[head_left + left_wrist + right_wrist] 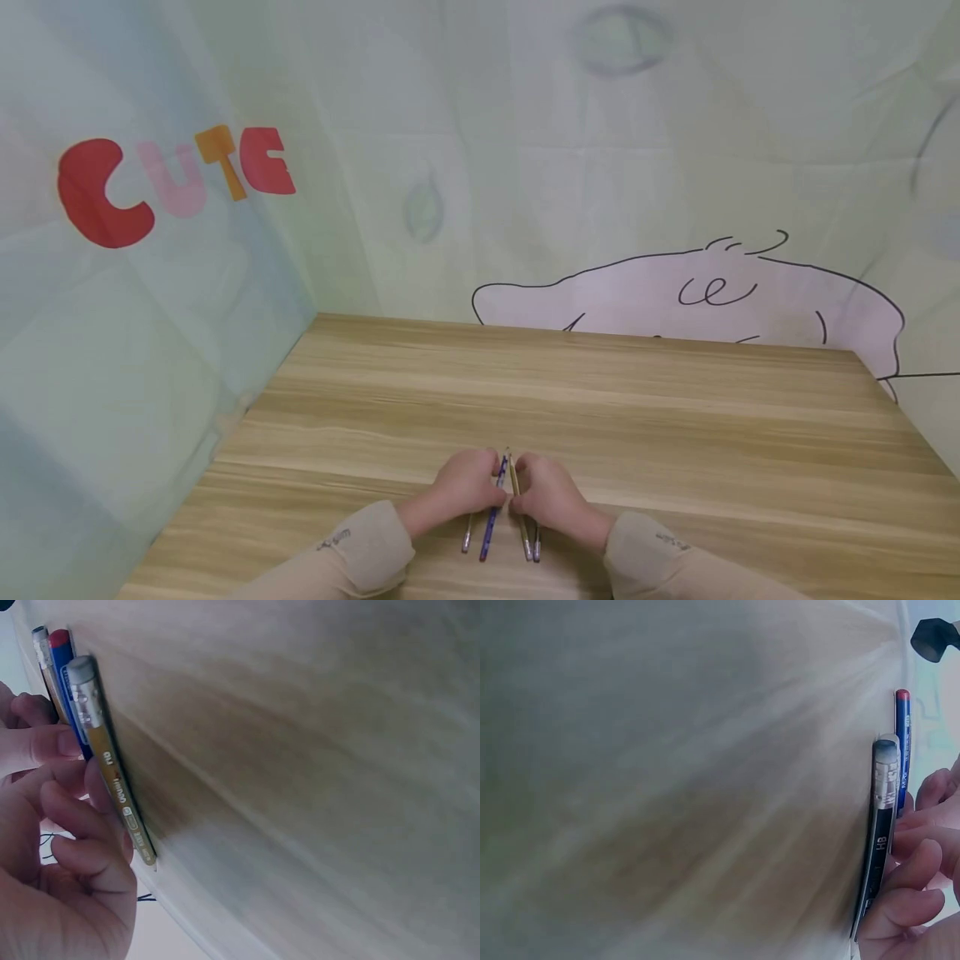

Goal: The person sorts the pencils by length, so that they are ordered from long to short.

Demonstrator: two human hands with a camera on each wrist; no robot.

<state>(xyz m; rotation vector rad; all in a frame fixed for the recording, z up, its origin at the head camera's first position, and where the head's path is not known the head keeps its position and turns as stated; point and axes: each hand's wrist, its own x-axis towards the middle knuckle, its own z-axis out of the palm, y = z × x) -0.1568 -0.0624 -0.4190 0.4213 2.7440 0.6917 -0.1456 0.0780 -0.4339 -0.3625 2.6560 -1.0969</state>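
Several pencils lie on the wooden tabletop with their eraser ends toward me. My left hand (467, 483) pinches a blue patterned pencil (490, 529) with a red end between thumb and fingers. Under that hand's curled fingers lies a yellow pencil (120, 787) with a grey eraser, seen in the left wrist view. My right hand (553, 493) pinches a gold-coloured pencil (522, 533), its thumb on the near side. Beside it, partly covered by the right fingers, is a black HB pencil (880, 836). The far tips of the two middle pencils nearly meet.
The wooden table (420, 375) reaches back to a pale fabric backdrop (375, 108) printed with a line-drawn animal (765, 300). Coloured letters (105, 193) mark the left side cloth. A dark object (932, 640) shows at the right wrist view's upper corner.
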